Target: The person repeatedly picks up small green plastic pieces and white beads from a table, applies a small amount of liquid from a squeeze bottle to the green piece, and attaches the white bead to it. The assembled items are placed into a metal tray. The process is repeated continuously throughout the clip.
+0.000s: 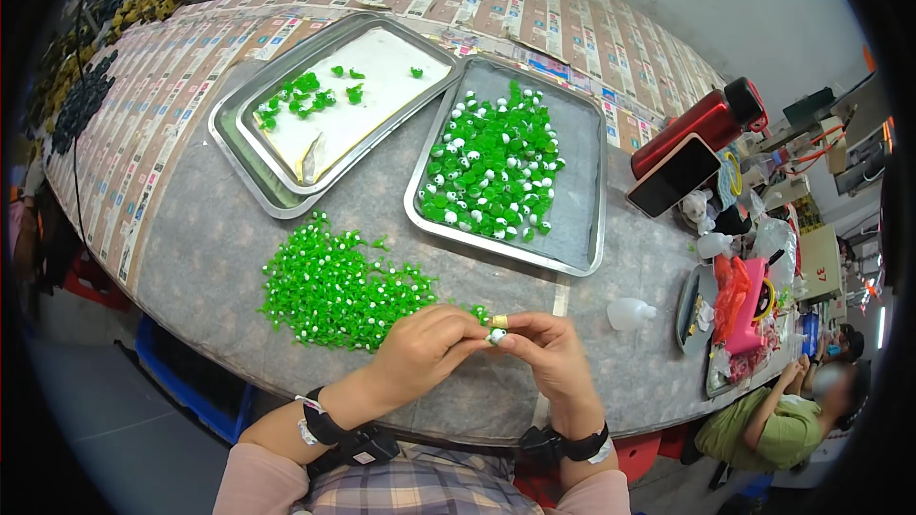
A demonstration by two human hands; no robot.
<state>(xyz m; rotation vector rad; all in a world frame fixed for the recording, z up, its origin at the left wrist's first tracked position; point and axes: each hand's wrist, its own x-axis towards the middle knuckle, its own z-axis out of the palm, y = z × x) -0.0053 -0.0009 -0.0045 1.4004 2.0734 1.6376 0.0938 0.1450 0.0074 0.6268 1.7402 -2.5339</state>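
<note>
Over the near edge of the table, my two hands meet at a small white ball-like piece with some green (497, 335). My right hand (553, 355) pinches it between thumb and forefinger, and a yellowish wrap shows on that fingertip. My left hand (427, 347) is closed in a pinch against the same piece; its fingertips are partly hidden. A few green bits (480, 313) lie just beyond the fingers. Left of them spreads a heap of small green pieces with white dots (334, 286). Black bands circle both wrists.
A metal tray (599, 181) holds many green-and-white pieces. Left of it, stacked trays (224, 133) carry a white sheet with several green pieces. At right are a red bottle (687, 129), a phone (674, 175), a small white bottle (630, 314), a pink holder (749, 305) and a seated person (778, 429).
</note>
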